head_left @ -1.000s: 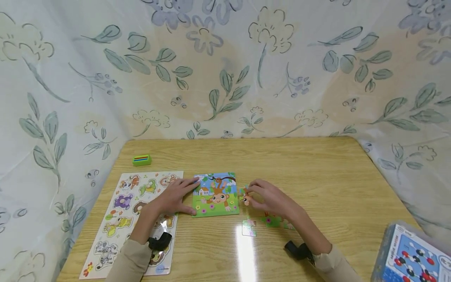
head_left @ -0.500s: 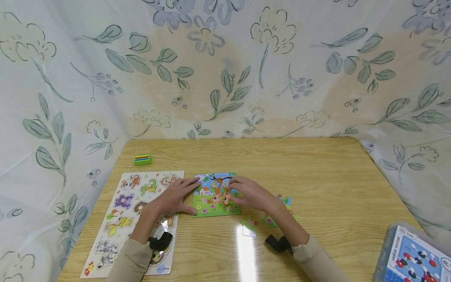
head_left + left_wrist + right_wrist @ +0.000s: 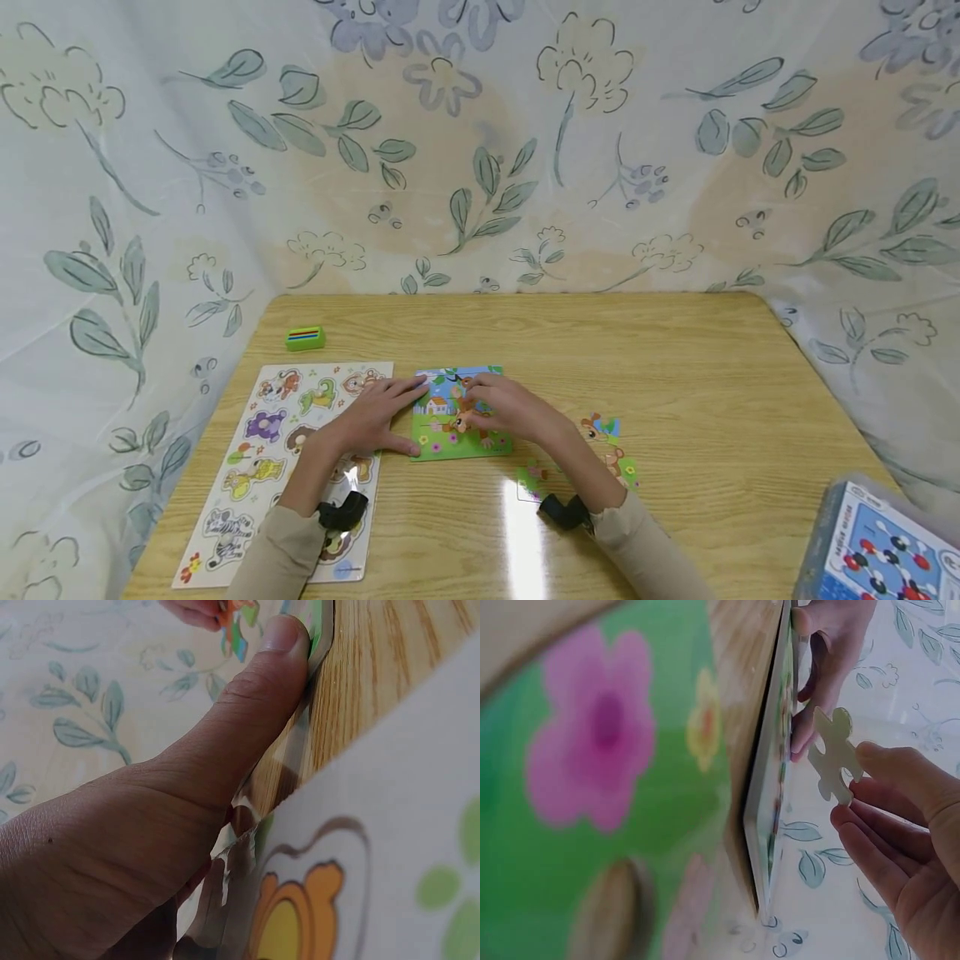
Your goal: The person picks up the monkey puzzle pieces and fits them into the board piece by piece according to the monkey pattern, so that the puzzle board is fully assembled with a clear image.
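Right hand in pinch on piece above puzzle, left hand spread at edge

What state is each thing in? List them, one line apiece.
Monkey board: flat on the table
Piece: pinched, raised off the monkey board
Right hand: pinching the piece
Left hand: fingers spread, touching the monkey board's edge
Loose pieces: lying on the table
Animal board: flat, partly hidden
Green block: on the table
Box: partly out of frame; open or shut unclear
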